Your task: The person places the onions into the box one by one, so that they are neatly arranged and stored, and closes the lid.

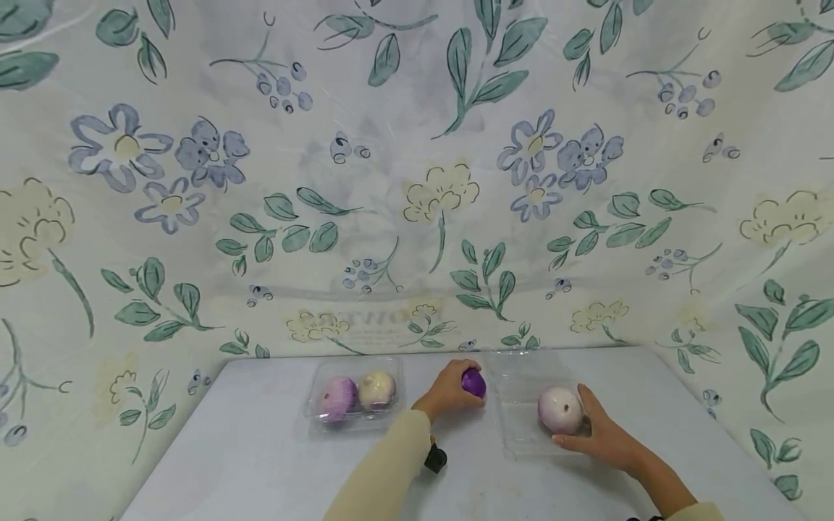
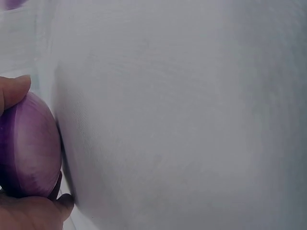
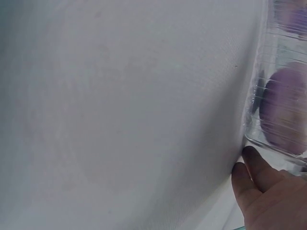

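Note:
My left hand (image 1: pixel 452 387) grips a purple onion (image 1: pixel 473 383) low over the table, between two clear plastic containers. In the left wrist view, thumb and fingers wrap the same onion (image 2: pixel 36 146), which sits close to the tabletop. At the right container (image 1: pixel 521 434), my right hand (image 1: pixel 602 434) spreads thumb and fingers around its right side. A pale purple onion (image 1: pixel 559 410) sits inside that container. The right wrist view shows fingers (image 3: pixel 261 177) right at the container's corner, with an onion (image 3: pixel 285 110) visible through the ribbed wall.
On the left stands another clear container (image 1: pixel 319 365) with a purple onion (image 1: pixel 337 398) and a yellowish-white onion (image 1: pixel 378 391). A small black object (image 1: pixel 435 459) shows by the left wrist. The white table (image 1: pixel 260 449) ends at a floral cloth backdrop (image 1: pixel 391 181).

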`<state>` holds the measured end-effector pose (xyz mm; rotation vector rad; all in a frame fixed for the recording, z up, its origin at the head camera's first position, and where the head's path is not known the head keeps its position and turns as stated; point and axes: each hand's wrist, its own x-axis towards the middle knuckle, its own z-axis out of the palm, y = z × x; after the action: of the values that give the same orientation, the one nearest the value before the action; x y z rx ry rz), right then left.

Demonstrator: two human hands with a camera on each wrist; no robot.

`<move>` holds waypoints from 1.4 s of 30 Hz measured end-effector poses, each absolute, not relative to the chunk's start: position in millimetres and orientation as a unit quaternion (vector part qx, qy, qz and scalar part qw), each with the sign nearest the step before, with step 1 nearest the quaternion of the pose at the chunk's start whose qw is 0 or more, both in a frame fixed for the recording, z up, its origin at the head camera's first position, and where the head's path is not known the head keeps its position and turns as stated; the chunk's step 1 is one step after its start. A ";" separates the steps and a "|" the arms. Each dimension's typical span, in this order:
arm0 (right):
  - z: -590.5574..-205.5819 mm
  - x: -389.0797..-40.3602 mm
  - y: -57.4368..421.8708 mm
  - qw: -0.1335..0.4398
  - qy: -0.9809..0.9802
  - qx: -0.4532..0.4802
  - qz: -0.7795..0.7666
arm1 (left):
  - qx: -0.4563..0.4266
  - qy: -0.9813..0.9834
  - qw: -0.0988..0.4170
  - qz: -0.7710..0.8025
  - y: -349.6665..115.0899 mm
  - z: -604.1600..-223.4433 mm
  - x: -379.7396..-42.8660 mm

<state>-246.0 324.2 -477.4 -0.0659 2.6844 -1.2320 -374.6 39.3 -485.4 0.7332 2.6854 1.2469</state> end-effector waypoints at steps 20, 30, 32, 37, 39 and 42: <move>-477.2 -244.4 323.7 0.094 0.906 -0.018 -0.412 | 0.262 0.866 0.029 0.425 37.5 -465.2 -372.6; -477.7 -244.4 324.0 0.094 0.904 -0.021 -0.416 | 0.274 0.856 0.016 0.437 36.4 -449.4 -371.1; -477.8 -244.3 323.9 0.094 0.904 -0.022 -0.417 | 0.280 0.854 0.012 0.437 37.3 -446.5 -370.1; -476.7 -245.2 323.0 0.101 0.905 -0.016 -0.413 | 0.298 0.852 0.001 0.430 41.4 -438.0 -366.5; -476.2 -245.8 322.6 0.103 0.906 -0.013 -0.411 | 0.302 0.853 0.001 0.426 43.6 -433.9 -364.4; -476.5 -246.0 322.6 0.104 0.906 -0.011 -0.410 | 0.309 0.852 0.000 0.423 47.7 -427.2 -359.8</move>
<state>-246.0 322.6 -476.5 -0.0315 2.6731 -1.2088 -359.8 47.7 -427.2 0.9692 2.6762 1.3282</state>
